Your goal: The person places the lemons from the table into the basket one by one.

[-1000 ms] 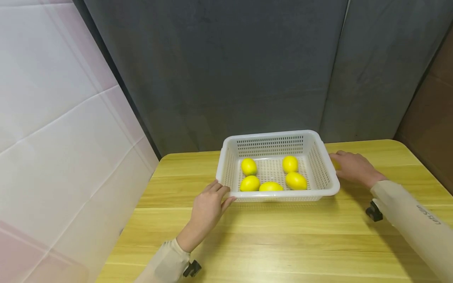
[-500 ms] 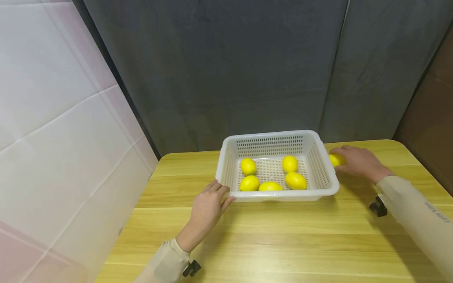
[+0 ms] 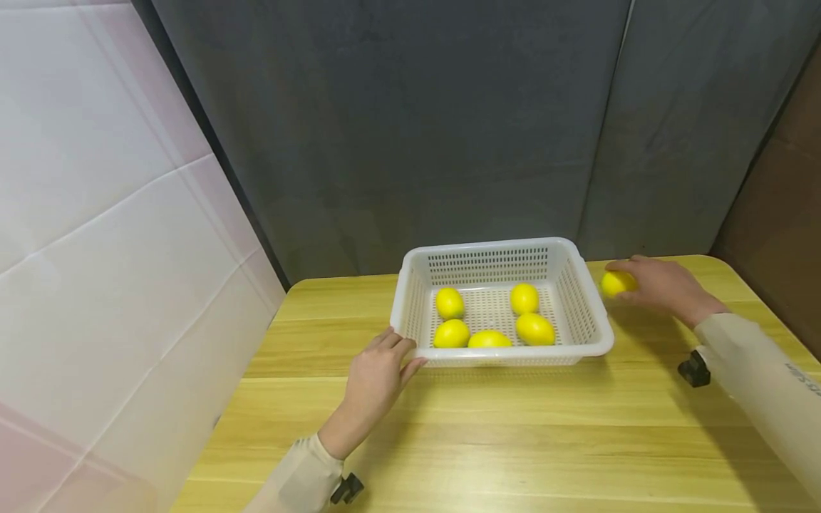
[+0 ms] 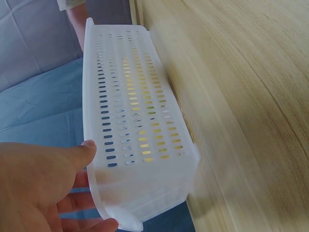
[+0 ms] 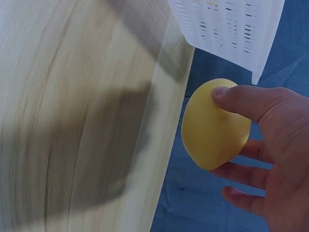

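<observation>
A white perforated plastic basket (image 3: pixel 507 351) stands on the wooden table with several yellow lemons inside, among them one lemon (image 3: pixel 535 329) at its right side. At the basket's front left corner my left hand (image 3: pixel 375 377) grips the rim; in the left wrist view the thumb (image 4: pixel 79 153) lies at the rim and the other fingers reach past it. Right of the basket, my right hand (image 3: pixel 667 288) holds another lemon (image 5: pixel 216 126) between thumb and fingers. That lemon is apart from the basket wall, and its shadow side shows the tabletop close by in the right wrist view.
The wooden table (image 3: pixel 513 442) has its rounded far corners near a dark grey partition (image 3: pixel 417 142). A white panel (image 3: pixel 115 249) rises at the left and a brown panel (image 3: pixel 782 192) at the right.
My right hand has moved right and slightly back, away from the basket, bringing the lemon from mostly hidden behind the basket's right side into plain view. The left hand keeps its place on the rim.
</observation>
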`<state>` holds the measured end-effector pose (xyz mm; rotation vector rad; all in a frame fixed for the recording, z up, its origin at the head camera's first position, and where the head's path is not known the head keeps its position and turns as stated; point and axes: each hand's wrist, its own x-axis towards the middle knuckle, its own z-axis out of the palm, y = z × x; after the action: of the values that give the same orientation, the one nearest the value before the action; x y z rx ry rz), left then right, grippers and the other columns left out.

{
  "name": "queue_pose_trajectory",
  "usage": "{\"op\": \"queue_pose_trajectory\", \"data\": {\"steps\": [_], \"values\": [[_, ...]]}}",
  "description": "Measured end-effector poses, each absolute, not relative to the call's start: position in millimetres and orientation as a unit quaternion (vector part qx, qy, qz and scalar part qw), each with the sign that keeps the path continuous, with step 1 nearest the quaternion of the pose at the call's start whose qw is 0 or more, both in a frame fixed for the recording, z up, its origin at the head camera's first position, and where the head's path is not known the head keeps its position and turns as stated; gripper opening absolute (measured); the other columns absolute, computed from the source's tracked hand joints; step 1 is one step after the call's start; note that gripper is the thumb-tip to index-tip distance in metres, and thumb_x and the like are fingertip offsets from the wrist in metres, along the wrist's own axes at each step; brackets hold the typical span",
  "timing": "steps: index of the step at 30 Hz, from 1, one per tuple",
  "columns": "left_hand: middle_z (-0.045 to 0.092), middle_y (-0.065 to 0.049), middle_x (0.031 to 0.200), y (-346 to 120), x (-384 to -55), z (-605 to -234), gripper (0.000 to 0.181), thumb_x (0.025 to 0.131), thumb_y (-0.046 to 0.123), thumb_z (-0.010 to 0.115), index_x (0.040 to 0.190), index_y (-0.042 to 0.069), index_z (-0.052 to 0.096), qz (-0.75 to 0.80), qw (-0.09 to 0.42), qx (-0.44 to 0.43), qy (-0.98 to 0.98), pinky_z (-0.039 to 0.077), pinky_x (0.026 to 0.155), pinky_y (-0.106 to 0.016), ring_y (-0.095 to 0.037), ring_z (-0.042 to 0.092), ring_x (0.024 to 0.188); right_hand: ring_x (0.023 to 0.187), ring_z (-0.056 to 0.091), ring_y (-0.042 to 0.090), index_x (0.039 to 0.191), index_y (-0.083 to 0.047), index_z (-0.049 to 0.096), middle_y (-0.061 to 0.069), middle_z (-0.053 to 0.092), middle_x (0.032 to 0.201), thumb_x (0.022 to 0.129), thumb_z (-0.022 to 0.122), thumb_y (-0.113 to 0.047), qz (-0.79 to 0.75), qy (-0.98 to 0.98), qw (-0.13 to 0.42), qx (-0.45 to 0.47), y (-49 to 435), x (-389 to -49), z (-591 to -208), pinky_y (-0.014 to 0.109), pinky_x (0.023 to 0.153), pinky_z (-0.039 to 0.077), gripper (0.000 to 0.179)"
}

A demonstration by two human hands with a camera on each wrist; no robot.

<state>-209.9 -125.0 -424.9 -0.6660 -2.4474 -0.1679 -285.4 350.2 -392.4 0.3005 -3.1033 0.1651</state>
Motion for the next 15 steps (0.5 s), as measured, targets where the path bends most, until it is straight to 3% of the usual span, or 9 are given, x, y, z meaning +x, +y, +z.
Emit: {"op": "queue_pose_trajectory", "data": {"steps": [15], "values": [[0.074,-0.002,0.098,-124.5,-210.9,-426.7,0.03,0.082,0.041,0.078,0.096,0.016,0.072,-0.063,0.302,-0.253,-0.917,0.061,0.074,-0.039,-0.023,0.072,0.1,0.116,0.054,0.052,0.14,-0.007,0.052,0.033,0.052,0.137,0.087,0.072,-0.032,0.069,-0.994,0.003,0.084,354.2,-283.3,-388.2,0.069,0.092,0.044,0.061]]}}
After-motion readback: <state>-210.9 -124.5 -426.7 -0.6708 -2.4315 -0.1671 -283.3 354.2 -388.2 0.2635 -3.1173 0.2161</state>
